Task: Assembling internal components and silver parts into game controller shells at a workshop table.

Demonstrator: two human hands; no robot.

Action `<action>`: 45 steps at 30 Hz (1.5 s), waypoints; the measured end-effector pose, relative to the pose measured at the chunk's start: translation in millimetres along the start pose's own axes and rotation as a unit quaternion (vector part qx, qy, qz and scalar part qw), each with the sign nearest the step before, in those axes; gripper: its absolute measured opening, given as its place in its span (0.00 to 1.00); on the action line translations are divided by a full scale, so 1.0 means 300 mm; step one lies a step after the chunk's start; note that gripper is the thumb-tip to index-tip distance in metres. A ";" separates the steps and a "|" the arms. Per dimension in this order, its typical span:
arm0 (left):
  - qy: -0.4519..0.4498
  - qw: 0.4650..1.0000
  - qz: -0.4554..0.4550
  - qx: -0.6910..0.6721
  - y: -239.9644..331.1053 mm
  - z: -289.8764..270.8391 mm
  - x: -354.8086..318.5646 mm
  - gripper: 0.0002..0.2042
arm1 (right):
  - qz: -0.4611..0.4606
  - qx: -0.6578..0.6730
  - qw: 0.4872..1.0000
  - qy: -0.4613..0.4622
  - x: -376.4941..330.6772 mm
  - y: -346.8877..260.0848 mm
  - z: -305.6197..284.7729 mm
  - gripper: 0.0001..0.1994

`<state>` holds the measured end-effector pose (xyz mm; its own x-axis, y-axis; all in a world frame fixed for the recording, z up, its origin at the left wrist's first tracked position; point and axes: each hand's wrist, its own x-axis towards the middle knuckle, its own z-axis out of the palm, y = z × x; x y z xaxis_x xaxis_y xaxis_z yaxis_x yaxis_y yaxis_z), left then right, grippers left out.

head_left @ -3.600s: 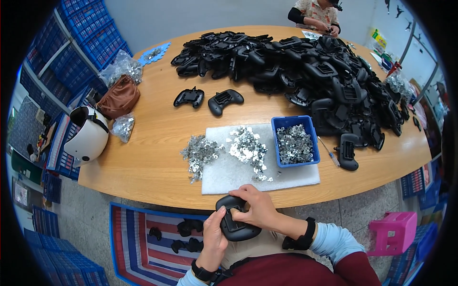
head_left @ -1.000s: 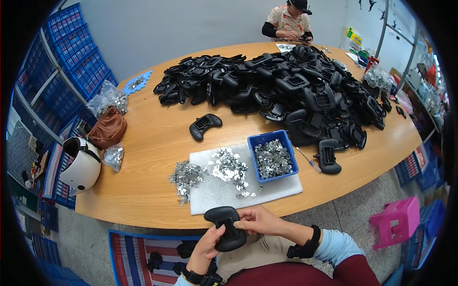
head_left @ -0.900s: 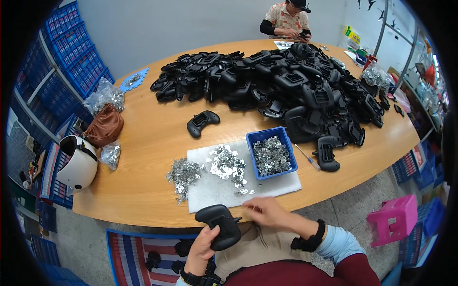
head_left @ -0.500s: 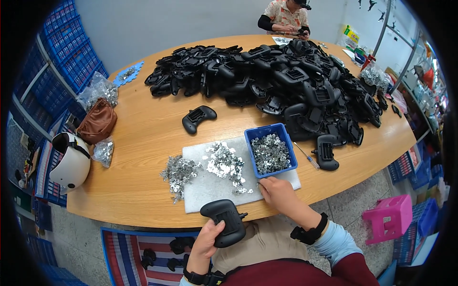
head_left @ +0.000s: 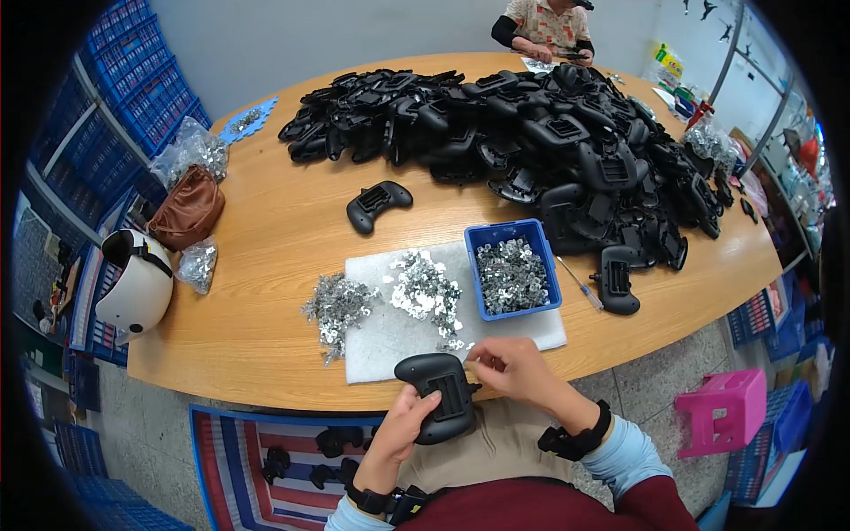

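Both hands are bare. The right hand [head_left: 518,372] comes from a light blue sleeve pushed back above the wrist, which wears a black strap with a bulky black unit. The left hand [head_left: 405,423] has the same light blue cuff and a black wrist strap. A dark red garment covers the torso, with khaki trousers below

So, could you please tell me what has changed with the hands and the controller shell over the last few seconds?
The right hand let go of the black controller shell, reached out to the metal pieces on the white mat, and has come back to the shell's edge with fingertips pinched. Whether it holds a piece is too small to tell. The left hand kept its grip on the shell. One of two loose controllers beyond the mat is gone; the blue bin stays.
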<state>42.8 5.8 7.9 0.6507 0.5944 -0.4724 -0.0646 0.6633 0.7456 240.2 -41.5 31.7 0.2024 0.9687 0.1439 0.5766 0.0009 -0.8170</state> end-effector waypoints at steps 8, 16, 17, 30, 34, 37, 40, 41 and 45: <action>0.004 0.999 0.016 0.030 -0.017 0.004 0.014 0.18 | -0.164 -0.021 0.986 0.031 -0.025 0.007 0.056 0.05; -0.033 0.996 0.055 0.059 0.015 0.033 0.006 0.19 | -0.018 0.058 0.998 0.005 -0.035 -0.021 0.048 0.05; -0.031 0.996 0.054 0.059 0.021 0.037 0.002 0.19 | -0.005 0.077 0.997 0.004 -0.029 -0.024 0.045 0.05; -0.030 0.996 0.044 0.071 0.027 0.048 0.005 0.19 | -0.132 0.029 0.991 0.014 -0.031 -0.015 0.032 0.06; -0.017 0.995 0.043 0.086 0.033 0.054 0.000 0.18 | -0.168 -0.034 0.985 0.031 -0.045 -0.003 0.056 0.06; -0.017 0.996 0.034 0.085 0.035 0.055 0.001 0.18 | -0.146 -0.062 0.987 0.020 -0.054 -0.007 0.055 0.07; -0.003 0.996 0.048 0.072 0.020 0.047 0.003 0.18 | -0.155 -0.110 0.981 0.035 -0.076 -0.031 0.063 0.08; -0.003 0.996 0.048 0.072 0.024 0.048 0.003 0.18 | -0.162 -0.142 0.976 0.040 -0.080 -0.043 0.062 0.09; 0.005 0.998 0.045 0.051 0.031 0.049 -0.002 0.18 | -0.195 -0.155 0.967 0.051 -0.095 -0.042 0.060 0.12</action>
<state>52.8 4.8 21.9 0.6379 0.6548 -0.4054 -0.0457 0.5576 0.8288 212.9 -64.6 27.8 -0.0092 0.8802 0.4745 0.8311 0.2706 -0.4858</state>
